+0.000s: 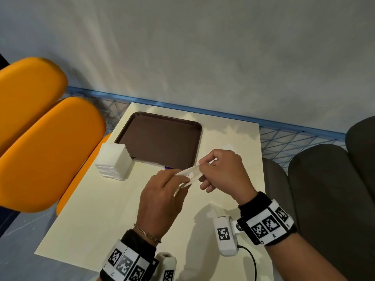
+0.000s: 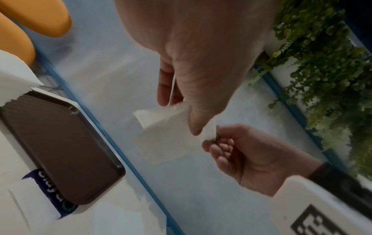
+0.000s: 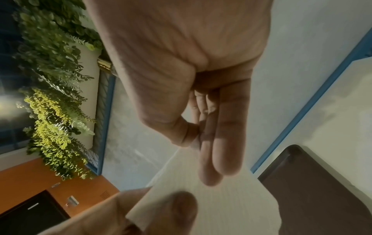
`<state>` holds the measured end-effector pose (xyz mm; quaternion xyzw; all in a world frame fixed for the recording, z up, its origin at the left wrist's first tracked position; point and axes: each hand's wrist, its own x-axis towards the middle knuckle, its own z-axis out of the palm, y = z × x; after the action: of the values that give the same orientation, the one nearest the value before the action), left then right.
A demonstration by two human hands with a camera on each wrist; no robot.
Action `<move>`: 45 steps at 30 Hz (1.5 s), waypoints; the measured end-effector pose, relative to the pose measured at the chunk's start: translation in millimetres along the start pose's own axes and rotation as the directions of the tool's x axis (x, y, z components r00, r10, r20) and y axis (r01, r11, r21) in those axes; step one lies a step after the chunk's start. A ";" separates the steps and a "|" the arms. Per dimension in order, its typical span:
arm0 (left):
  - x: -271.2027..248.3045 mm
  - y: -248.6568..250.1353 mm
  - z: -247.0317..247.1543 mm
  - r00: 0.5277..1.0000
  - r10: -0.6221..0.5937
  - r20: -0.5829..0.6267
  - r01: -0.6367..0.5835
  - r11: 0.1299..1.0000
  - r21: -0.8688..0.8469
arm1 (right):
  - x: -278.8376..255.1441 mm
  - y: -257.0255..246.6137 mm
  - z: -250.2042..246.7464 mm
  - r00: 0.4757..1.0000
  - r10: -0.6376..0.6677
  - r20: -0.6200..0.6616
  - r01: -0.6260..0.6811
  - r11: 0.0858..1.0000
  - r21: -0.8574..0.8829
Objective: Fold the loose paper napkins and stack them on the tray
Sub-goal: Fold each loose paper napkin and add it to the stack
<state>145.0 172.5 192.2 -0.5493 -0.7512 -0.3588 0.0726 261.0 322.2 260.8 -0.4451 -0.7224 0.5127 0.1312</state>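
Both hands hold one white paper napkin in the air above the table, just in front of the brown tray. My left hand pinches its near left end between thumb and fingers. My right hand pinches the far right end. The left wrist view shows the napkin hanging below my left thumb, with the right hand gripping its corner. Seen from the right wrist, the napkin spreads under my fingers. A thick stack of white napkins stands at the tray's left near corner.
The cream table sits against a grey wall with a blue rail. Orange seats stand on the left, dark grey seats on the right. A purple-printed wrapper lies under the tray's near edge.
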 end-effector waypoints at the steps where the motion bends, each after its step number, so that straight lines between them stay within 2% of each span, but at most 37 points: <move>1: 0.3 -1.3 -0.8 1.000 0.003 -0.014 -0.003 1.000 -0.028 | 0.0 0.4 -2.0 1.000 0.016 0.025 -0.016 1.000 0.001; 3: 2.7 -1.9 -4.9 0.999 -0.031 -0.019 0.029 0.992 -0.119 | 1.0 4.4 -6.6 0.995 0.034 0.094 -0.031 0.999 -0.036; 6: 8.7 -0.1 -16.3 0.985 -0.173 0.012 0.168 0.936 -0.310 | 1.0 13.1 -20.7 0.991 -0.071 0.114 0.095 0.971 -0.217; 7: 10.4 -0.1 -20.3 0.973 -0.225 0.052 0.228 0.902 -0.366 | -0.1 14.5 -26.6 0.985 -0.120 0.122 0.145 0.965 -0.220; 9: 13.4 -2.1 -26.7 0.941 -0.298 0.162 0.339 0.831 -0.442 | -4.8 12.7 -35.5 0.953 -0.230 0.199 0.253 0.962 -0.101; 12: 18.7 -5.3 -35.8 0.897 -0.322 0.302 0.440 0.716 -0.542 | -11.7 11.0 -39.4 0.885 -0.372 0.279 0.398 0.917 -0.040; 14: 22.0 -4.1 -41.6 0.888 -0.305 0.343 0.456 0.671 -0.584 | -12.9 12.3 -39.1 0.873 -0.409 0.264 0.434 0.900 -0.042; 18: 25.5 0.1 -45.0 0.893 -0.319 0.317 0.449 0.638 -0.625 | -12.1 16.3 -35.3 0.910 -0.382 0.160 0.389 0.921 -0.008; 21: 25.4 4.2 -41.9 0.875 -0.416 0.247 0.458 0.546 -0.701 | -12.1 19.1 -31.9 0.921 -0.385 0.064 0.383 0.923 0.042; 23: 25.2 7.7 -39.3 0.845 -0.500 0.191 0.457 0.488 -0.744 | -12.2 19.5 -30.2 0.926 -0.377 0.036 0.374 0.925 0.066; 27: 23.5 10.7 -34.5 0.808 -0.579 0.109 0.454 0.493 -0.742 | -9.6 19.5 -25.9 0.923 -0.385 0.005 0.382 0.918 0.104; 30: 22.4 11.5 -32.6 0.798 -0.595 0.092 0.459 0.502 -0.733 | -9.6 17.2 -21.0 0.926 -0.378 -0.010 0.375 0.914 0.157; 35: 24.8 12.6 -31.6 0.769 -0.634 0.089 0.473 0.468 -0.746 | -11.3 14.9 -14.0 0.927 -0.368 -0.072 0.375 0.913 0.161; 39: 24.8 11.4 -29.6 0.774 -0.629 0.068 0.482 0.516 -0.708 | -10.0 16.4 -9.6 0.926 -0.361 -0.112 0.376 0.910 0.175; 45: 23.5 10.8 -25.6 0.789 -0.614 0.028 0.464 0.564 -0.683 | -7.0 17.4 -5.7 0.927 -0.363 -0.098 0.374 0.914 0.155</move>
<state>138.2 176.4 227.8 -0.2388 -0.6942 -0.6601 -0.1593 277.6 321.7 250.3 -0.3051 -0.7417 0.5237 0.2873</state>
